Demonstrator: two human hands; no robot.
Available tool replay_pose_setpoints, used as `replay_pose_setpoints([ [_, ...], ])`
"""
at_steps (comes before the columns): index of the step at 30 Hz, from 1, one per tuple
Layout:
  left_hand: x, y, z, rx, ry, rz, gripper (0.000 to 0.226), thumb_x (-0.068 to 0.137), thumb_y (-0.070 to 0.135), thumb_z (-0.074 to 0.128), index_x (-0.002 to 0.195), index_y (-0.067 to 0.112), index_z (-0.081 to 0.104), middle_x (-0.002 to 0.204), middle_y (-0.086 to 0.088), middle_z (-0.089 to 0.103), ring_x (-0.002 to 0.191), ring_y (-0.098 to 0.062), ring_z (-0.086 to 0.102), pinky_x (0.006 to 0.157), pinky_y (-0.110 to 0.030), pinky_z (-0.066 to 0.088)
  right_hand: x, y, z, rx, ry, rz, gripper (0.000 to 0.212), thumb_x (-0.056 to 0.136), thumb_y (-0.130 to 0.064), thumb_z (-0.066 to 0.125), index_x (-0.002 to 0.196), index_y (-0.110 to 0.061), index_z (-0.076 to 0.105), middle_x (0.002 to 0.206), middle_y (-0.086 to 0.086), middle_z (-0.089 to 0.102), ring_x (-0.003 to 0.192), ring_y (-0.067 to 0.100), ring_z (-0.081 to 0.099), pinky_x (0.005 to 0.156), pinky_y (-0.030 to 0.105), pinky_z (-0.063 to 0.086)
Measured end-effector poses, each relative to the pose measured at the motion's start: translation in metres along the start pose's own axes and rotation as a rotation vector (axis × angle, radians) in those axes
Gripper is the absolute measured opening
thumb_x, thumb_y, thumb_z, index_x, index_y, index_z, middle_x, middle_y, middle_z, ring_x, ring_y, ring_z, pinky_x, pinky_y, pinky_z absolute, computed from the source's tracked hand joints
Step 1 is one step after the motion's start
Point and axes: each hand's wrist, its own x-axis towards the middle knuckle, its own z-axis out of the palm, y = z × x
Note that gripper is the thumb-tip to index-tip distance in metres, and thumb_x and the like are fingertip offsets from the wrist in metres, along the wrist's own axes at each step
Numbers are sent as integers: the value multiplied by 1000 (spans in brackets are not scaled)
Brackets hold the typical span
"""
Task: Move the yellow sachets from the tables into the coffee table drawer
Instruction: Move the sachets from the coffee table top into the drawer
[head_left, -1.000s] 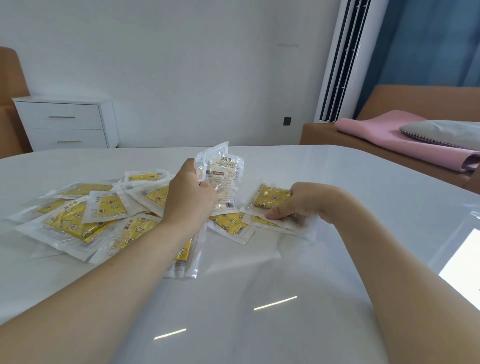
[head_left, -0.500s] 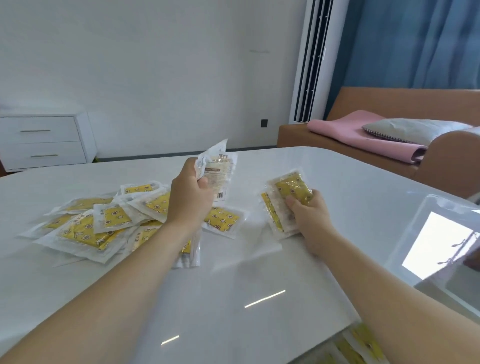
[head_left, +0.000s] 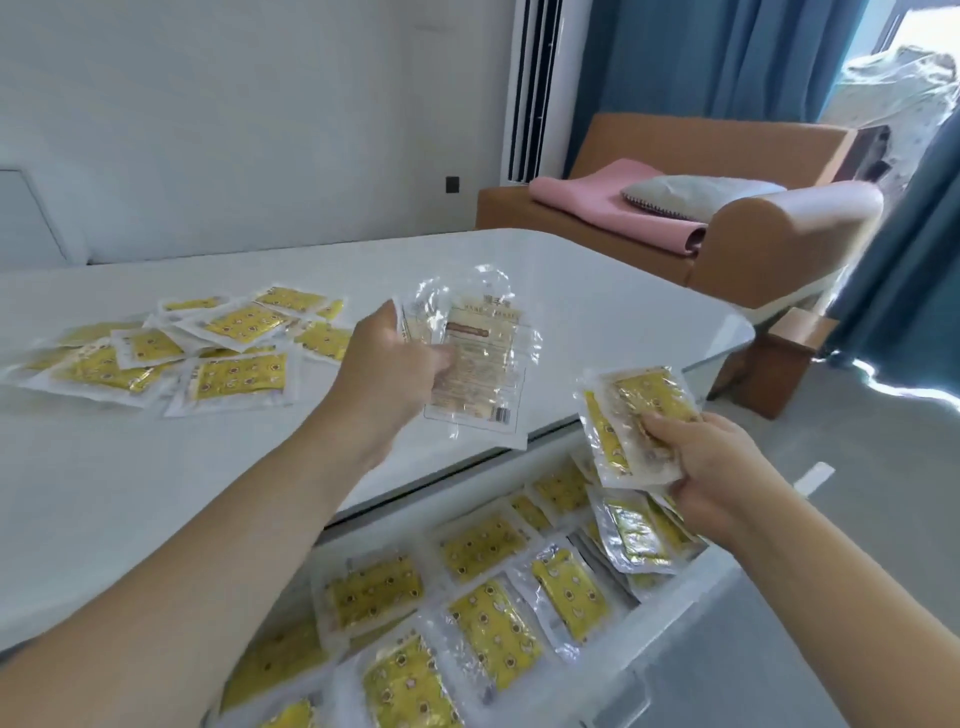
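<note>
Two broad white surfaces fill the view: a glossy, round-cornered counter and, below its near edge, an open drawer with smooth white walls. Beyond stand an orange sofa with a rounded arm, a pink blanket, a grey pillow and blue curtains. Flat, crinkly clear-plastic sachets with yellow patterned centres lie in a loose overlapping pile on the counter's left part; more sachets line the drawer floor. The left hand grips a bunch of sachets above the counter's edge, printed backs facing the camera. The right hand pinches a few sachets, yellow side up, over the drawer's right end.
</note>
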Motion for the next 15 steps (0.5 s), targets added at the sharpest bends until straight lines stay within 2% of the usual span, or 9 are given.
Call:
replay_pose_setpoints([
  [2, -27, -12, 14, 137, -37, 49, 26, 89, 5, 63, 89, 30, 59, 77, 11, 71, 79, -14, 71, 72, -32, 60, -4, 14, -19, -29, 41, 48, 32, 92, -1, 61, 123, 5, 55, 103, 23, 70, 69, 29, 72, 52, 38, 58],
  [3, -39, -19, 21, 249, -64, 112, 25, 91, 8, 61, 96, 32, 61, 73, 13, 70, 64, -5, 67, 57, -22, 56, -4, 23, -27, -43, 55, 66, 31, 92, -1, 61, 122, 3, 55, 103, 22, 70, 72, 30, 72, 53, 38, 58],
  [4, -49, -28, 27, 405, -94, 197, 24, 93, 11, 57, 106, 31, 60, 71, 10, 66, 54, -3, 61, 48, -16, 46, -3, 30, -34, -58, 60, 73, 31, 92, -2, 62, 122, 2, 55, 104, 22, 71, 74, 31, 73, 55, 38, 58],
  [5, -55, -39, 34, 571, -120, 284, 23, 94, 11, 53, 111, 26, 57, 70, 8, 61, 52, -3, 56, 47, -15, 40, 1, 36, -40, -69, 65, 77, 33, 92, -2, 62, 124, 1, 54, 105, 22, 70, 78, 32, 73, 58, 39, 58],
  [8, -64, -77, 50, 990, -213, 500, 33, 85, 0, 51, 112, 18, 54, 86, 3, 59, 77, -11, 57, 61, -28, 46, 12, 33, -44, -55, 69, 60, 38, 91, -3, 61, 127, -3, 49, 110, 22, 66, 86, 36, 70, 64, 45, 59],
  [9, -63, -90, 55, 1119, -277, 591, 38, 77, -3, 52, 110, 16, 57, 91, 1, 61, 83, -17, 56, 58, -30, 46, 14, 29, -44, -25, 68, 53, 36, 91, -2, 60, 124, -4, 49, 109, 21, 66, 87, 37, 70, 66, 48, 60],
  [11, -55, -117, 61, 1363, -381, 701, 43, 66, -2, 49, 105, 13, 61, 92, -1, 65, 81, -21, 57, 46, -25, 39, 17, 25, -42, 5, 62, 48, 30, 91, -3, 58, 119, -9, 48, 108, 18, 65, 91, 37, 68, 74, 52, 59],
  [13, -50, -142, 66, 1540, -426, 665, 40, 72, 1, 47, 108, 12, 61, 99, -4, 66, 86, -22, 59, 48, -25, 42, 16, 25, -41, -40, 46, 56, 27, 92, -3, 54, 115, -13, 45, 107, 15, 63, 94, 35, 67, 79, 52, 59],
  [15, -46, -158, 69, 1617, -444, 533, 36, 85, 2, 49, 119, 12, 52, 114, -8, 61, 105, -27, 56, 68, -32, 52, 19, 25, -42, -90, 16, 61, 23, 93, -4, 52, 111, -17, 45, 107, 14, 62, 95, 35, 67, 81, 54, 58],
])
